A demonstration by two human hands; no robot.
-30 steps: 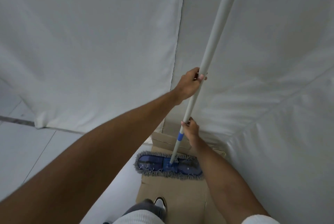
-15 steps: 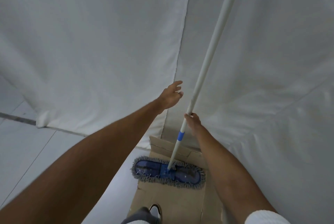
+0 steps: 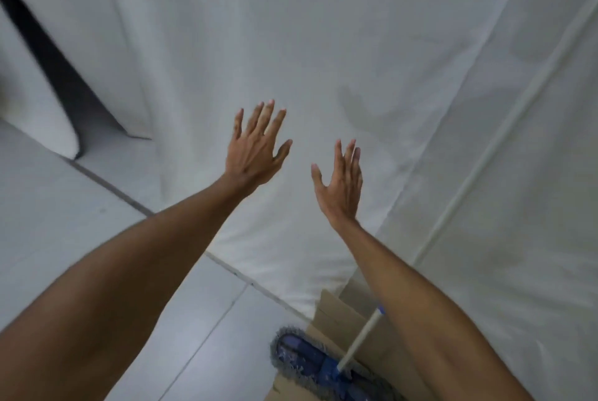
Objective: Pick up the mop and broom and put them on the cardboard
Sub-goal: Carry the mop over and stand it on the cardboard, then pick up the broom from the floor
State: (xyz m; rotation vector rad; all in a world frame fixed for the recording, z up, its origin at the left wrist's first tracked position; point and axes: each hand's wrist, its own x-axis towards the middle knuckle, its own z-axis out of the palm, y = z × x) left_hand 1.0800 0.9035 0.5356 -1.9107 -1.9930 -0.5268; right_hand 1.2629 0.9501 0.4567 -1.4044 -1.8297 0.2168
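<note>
The mop's blue fringed head (image 3: 310,358) rests on the brown cardboard (image 3: 336,313) at the bottom of the view. Its pale handle (image 3: 492,154) rises to the upper right and leans on the white cloth wall. My right forearm hides part of the handle. My left hand (image 3: 255,148) and my right hand (image 3: 339,184) are both raised in front of the cloth, fingers spread, holding nothing. Both are well left of the handle. No broom is in view.
A white cloth backdrop (image 3: 323,28) fills most of the view and drapes down to the pale tiled floor (image 3: 97,239). A dark gap (image 3: 48,44) shows at the upper left between cloth panels.
My right hand has let go of the mop handle. Both hands have lifted and opened. The view has swung left, so the mop now sits at the lower right.
</note>
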